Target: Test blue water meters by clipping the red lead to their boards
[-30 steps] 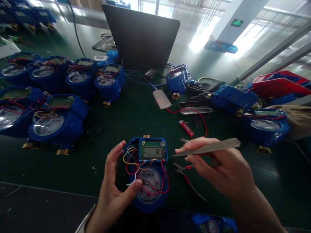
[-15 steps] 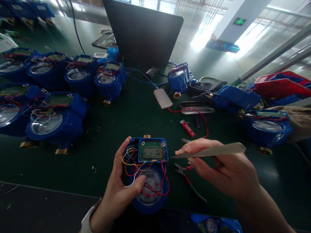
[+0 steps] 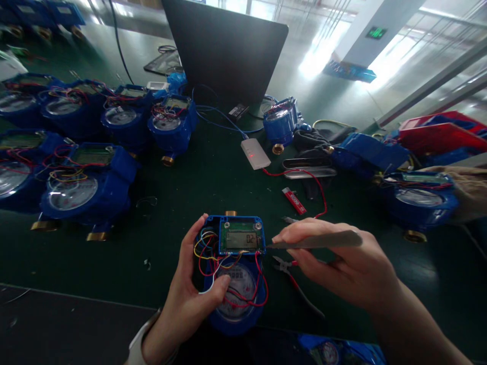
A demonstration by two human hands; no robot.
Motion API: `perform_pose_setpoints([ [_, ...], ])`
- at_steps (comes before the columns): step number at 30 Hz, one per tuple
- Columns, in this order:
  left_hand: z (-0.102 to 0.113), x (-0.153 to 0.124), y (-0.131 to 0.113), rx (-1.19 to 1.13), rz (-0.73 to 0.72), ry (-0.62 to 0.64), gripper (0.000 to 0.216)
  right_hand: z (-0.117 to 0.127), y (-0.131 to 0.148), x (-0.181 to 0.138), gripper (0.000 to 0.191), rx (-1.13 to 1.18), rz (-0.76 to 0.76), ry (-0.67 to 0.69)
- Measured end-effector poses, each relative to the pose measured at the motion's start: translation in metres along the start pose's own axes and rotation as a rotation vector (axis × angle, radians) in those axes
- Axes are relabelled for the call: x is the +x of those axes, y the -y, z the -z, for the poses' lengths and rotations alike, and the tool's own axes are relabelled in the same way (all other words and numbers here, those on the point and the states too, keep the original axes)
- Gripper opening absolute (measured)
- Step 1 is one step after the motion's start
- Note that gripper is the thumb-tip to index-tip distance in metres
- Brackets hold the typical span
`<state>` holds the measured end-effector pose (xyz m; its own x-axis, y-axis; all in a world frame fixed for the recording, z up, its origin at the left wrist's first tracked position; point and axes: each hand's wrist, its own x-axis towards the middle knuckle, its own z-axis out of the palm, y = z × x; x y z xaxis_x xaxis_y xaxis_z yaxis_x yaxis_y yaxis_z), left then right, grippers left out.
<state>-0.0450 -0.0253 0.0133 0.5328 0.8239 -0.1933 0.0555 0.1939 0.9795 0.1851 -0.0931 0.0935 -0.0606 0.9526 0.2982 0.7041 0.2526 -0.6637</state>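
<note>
A blue water meter [image 3: 233, 274] with its cover off lies on the dark green bench close to me. Its green circuit board with an LCD [image 3: 242, 237] and loose red, yellow and blue wires show above the round dial. My left hand [image 3: 186, 299] grips the meter's left side, thumb on the dial glass. My right hand [image 3: 342, 268] pinches metal tweezers [image 3: 315, 241], whose tip touches the board's right edge.
Red-handled cutters [image 3: 289, 271] lie just right of the meter. Several open blue meters [image 3: 76, 182] crowd the left side and others sit at the right [image 3: 418, 200]. A laptop [image 3: 224, 50], a white box [image 3: 255, 153] with a red wire, and a red lighter [image 3: 292, 200] lie behind.
My left hand closed in and took hold of the meter's left side. The tweezers stayed at the board's right edge, and the meter shifted slightly.
</note>
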Motion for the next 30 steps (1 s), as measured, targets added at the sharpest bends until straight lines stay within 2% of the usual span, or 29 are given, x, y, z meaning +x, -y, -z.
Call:
perform_pose_setpoints([
  [4,0.000,-0.001,-0.002,-0.025,0.016,0.009,0.074,0.004,-0.001,0.002,0.017,-0.018,0.034,0.064],
  [6,0.001,-0.002,0.001,0.000,0.001,0.003,0.071,0.002,0.002,0.002,0.014,-0.020,0.002,0.048],
  [9,0.006,-0.004,0.006,0.068,-0.056,0.005,0.061,-0.007,0.014,-0.001,0.014,-0.069,-0.119,-0.083],
  [12,0.009,-0.005,0.009,0.117,-0.103,0.064,0.056,-0.021,0.029,-0.005,0.013,-0.168,-0.225,-0.212],
  [15,0.011,-0.005,0.009,0.127,-0.100,0.101,0.050,-0.026,0.034,-0.007,0.013,-0.233,-0.232,-0.238],
  [18,0.012,-0.004,0.008,0.103,-0.082,0.077,0.048,-0.017,0.025,-0.007,0.015,-0.221,-0.135,-0.134],
  [22,0.012,-0.004,0.008,0.033,-0.060,0.054,0.047,0.007,0.004,0.001,0.016,-0.027,0.105,0.151],
  [25,0.012,-0.004,0.008,0.012,-0.065,0.089,0.048,0.019,-0.004,0.013,0.018,0.056,0.147,0.323],
  [28,0.011,-0.004,0.007,0.005,-0.074,0.097,0.047,0.022,-0.003,0.020,0.016,0.048,0.133,0.382],
  [30,0.011,-0.004,0.007,0.017,-0.084,0.099,0.048,0.019,-0.002,0.019,0.015,0.050,0.106,0.346],
])
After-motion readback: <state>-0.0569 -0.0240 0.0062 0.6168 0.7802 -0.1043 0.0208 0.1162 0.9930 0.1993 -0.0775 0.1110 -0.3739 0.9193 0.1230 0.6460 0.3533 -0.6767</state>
